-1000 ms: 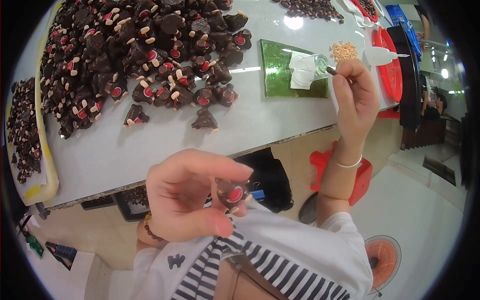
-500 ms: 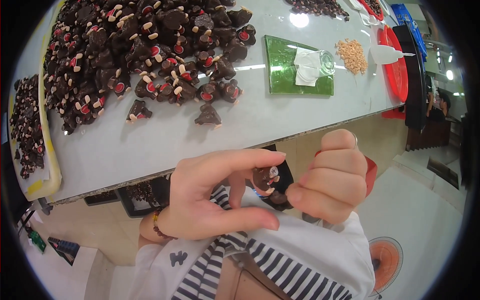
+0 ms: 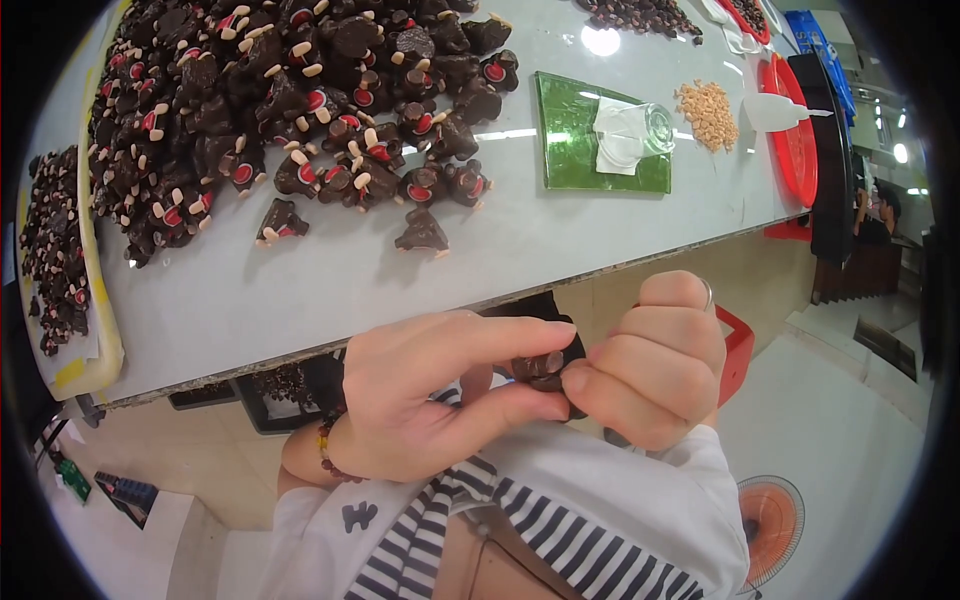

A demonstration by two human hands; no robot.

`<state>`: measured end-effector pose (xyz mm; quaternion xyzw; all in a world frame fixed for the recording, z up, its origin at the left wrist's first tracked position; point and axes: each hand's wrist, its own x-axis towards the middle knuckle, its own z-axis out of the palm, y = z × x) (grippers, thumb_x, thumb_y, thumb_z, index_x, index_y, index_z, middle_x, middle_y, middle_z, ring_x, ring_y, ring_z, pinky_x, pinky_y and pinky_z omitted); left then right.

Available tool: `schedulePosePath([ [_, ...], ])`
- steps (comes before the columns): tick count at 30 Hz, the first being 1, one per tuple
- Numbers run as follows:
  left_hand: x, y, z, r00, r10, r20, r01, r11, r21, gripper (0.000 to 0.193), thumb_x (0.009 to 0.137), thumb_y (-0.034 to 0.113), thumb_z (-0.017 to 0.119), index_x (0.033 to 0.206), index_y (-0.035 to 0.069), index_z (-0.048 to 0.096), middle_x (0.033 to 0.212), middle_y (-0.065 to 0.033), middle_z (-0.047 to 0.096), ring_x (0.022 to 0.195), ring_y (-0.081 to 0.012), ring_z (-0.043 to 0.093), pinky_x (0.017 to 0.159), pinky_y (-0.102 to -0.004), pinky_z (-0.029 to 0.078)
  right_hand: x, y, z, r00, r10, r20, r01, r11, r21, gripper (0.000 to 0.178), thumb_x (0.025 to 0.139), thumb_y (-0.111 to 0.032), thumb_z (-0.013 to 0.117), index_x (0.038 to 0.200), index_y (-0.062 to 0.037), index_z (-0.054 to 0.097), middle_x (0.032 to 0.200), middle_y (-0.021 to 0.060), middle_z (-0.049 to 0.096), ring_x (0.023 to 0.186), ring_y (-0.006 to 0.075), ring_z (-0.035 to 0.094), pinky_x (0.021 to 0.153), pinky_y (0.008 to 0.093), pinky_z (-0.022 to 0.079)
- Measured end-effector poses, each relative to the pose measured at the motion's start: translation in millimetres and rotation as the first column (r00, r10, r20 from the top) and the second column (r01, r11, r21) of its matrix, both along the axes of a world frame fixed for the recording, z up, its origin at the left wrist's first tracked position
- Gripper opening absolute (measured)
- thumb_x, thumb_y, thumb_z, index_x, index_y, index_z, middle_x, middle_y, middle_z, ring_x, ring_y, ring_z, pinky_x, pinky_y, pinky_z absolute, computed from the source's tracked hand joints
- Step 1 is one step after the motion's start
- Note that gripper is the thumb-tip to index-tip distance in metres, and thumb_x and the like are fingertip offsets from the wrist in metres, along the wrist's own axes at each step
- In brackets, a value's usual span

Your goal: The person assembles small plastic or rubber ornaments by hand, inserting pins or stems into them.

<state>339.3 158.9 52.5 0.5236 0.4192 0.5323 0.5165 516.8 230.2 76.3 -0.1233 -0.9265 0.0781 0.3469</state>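
A small dark brown figurine (image 3: 540, 366) is held between my two hands, just off the table's near edge. My left hand (image 3: 430, 390) closes on it, with the forefinger above and the thumb below. From the right, my right hand (image 3: 655, 365) is curled into a fist, its thumb and forefinger pinching the figurine's right end. My fingers cover much of the piece, and its face side is hidden. Beyond my hands, a large heap of similar dark brown figurines (image 3: 300, 110) with red and cream parts lies on the table. Two stand apart at its near side, including one figurine (image 3: 422, 232).
On the white table (image 3: 370, 285) are a green mat (image 3: 560, 150) with a clear round cup (image 3: 655, 130), a pile of small tan pieces (image 3: 708, 115), a white squeeze bottle (image 3: 775, 113) and a red tray (image 3: 795, 160). A yellow-edged tray (image 3: 100, 345) stands left. An orange fan (image 3: 770, 530) is at lower right.
My left thumb and forefinger have come together on the figurine. It has turned, so the light spot and cream parts seen before are out of sight.
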Motion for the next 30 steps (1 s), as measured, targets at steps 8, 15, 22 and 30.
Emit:
schedulePosePath([
  [8, 4, 1, -2, 0.995, 0.068, 0.074, -0.073, 0.995, 0.067, 0.026, 0.069, -0.001, 0.073, 0.093, -0.006, 0.064, 0.071, -0.0119, 0.064, 0.055, -0.0080, 0.055, 0.048, -0.0174, 0.039, 0, -1, 0, 1.000, -0.005, 0.012, 0.005, 1.000, 0.004, 0.021, 0.064, -0.008, 0.068, 0.083, -0.0080, 0.058, 0.083, 0.0028, 0.048, 0.065, 0.0166, 0.045, 0.052, 0.0302, 0.034],
  [15, 4, 4, 0, 0.996, 0.052, 0.078, -0.058, 0.995, 0.081, 0.024, 0.069, -0.002, 0.072, 0.091, -0.005, 0.064, 0.072, -0.0128, 0.064, 0.054, -0.0082, 0.055, 0.047, -0.0174, 0.038, -1, -2, -1, 1.000, -0.007, -0.007, 0.007, 1.000, 0.002, 0.021, 0.065, -0.010, 0.069, 0.083, -0.0075, 0.058, 0.082, 0.0027, 0.048, 0.064, 0.0166, 0.044, 0.050, 0.0298, 0.034],
  [22, 4, 5, -3, 0.993, 0.060, 0.102, -0.071, 0.992, 0.107, 0.023, 0.067, -0.002, 0.073, 0.089, -0.005, 0.065, 0.073, -0.0123, 0.064, 0.053, -0.0082, 0.054, 0.046, -0.0173, 0.038, -3, -1, -2, 1.000, -0.002, -0.030, 0.002, 1.000, 0.003, 0.020, 0.067, -0.012, 0.068, 0.083, -0.0070, 0.058, 0.080, 0.0028, 0.050, 0.063, 0.0164, 0.044, 0.050, 0.0293, 0.034],
  [30, -6, 5, 2, 0.998, 0.049, 0.045, -0.054, 0.993, 0.104, 0.021, 0.068, 0.000, 0.073, 0.088, -0.004, 0.065, 0.074, -0.0117, 0.064, 0.054, -0.0108, 0.057, 0.047, -0.0192, 0.041, -9, 8, -6, 0.983, 0.105, -0.152, -0.101, 0.994, 0.030, 0.014, 0.061, -0.003, 0.066, 0.075, -0.0037, 0.060, 0.078, 0.0029, 0.051, 0.060, 0.0141, 0.045, 0.049, 0.0261, 0.033],
])
